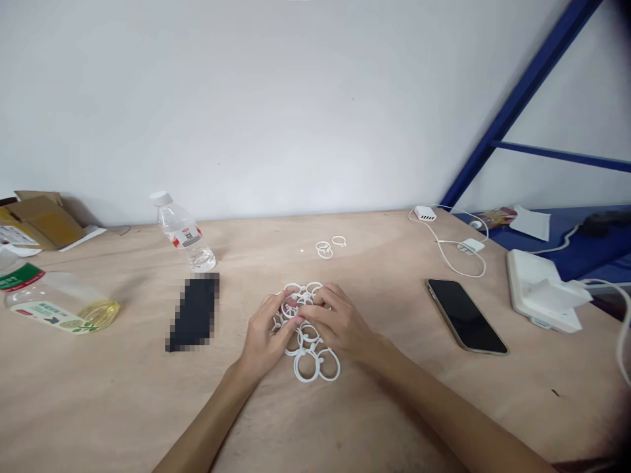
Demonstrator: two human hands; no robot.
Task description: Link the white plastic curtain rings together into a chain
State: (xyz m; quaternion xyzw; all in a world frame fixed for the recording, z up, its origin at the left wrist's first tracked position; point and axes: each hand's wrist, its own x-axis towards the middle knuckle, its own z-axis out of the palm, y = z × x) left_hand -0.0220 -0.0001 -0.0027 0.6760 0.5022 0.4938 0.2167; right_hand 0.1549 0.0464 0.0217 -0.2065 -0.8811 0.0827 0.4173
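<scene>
A cluster of white plastic rings linked together lies on the wooden table between my hands. My left hand is closed at the cluster's left side, thumb and fingers pinching one of the rings near its upper part. From the right, my right hand pinches the same area, its fingertips meeting the left thumb. Parts of the upper rings are hidden behind my fingers. Farther back, a few loose white rings lie apart from the cluster.
Left of my hands are a pixelated dark object, a water bottle, an oil bottle and a cardboard box. On the right lie a phone, a white charger and a cable with a USB hub.
</scene>
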